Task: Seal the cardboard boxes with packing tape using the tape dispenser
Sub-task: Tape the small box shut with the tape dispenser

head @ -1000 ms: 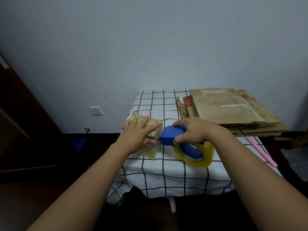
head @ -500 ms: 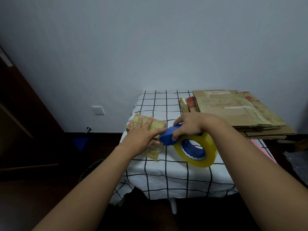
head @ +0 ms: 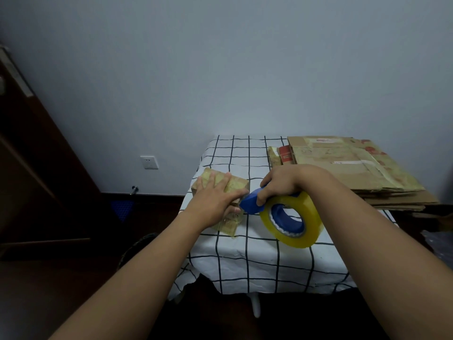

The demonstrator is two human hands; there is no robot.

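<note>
Item: taping in progress, head view.

Change: against the picture a second ago, we are noting that the dispenser (head: 252,204) is sitting lower and tighter against the box (head: 235,186), its blue nose now touching the box's near right edge, and the roll (head: 291,220) is tipping further toward us. The left hand (head: 215,200) is lying on the box much as before. We are judging this to mean a strip is being laid or pulled across the box, so this box is mid-seal, not finished.

Left hand: one. It is pressing flat on top of the box, fingers (head: 226,179) straight and spread, thumb at the near side; released, grasping nothing.

Right hand (head: 282,184): one. Its fingers are clenched round the blue dispenser from above, grasping it.

Box: one small one, already glossy with tape, sitting at the left edge of the surface (head: 245,256), under the left hand. A loose clear tail of tape (head: 226,225) is hanging off its near side onto the cloth.

Dispenser: one, blue, carrying one yellowish roll, held just right of the box, above the surface.

Flat cartons (head: 348,168): one stack at the far right of the surface, well apart from the box; we are unable to count the sheets.

Wall socket (head: 149,162): one, on the wall to the left.
</note>
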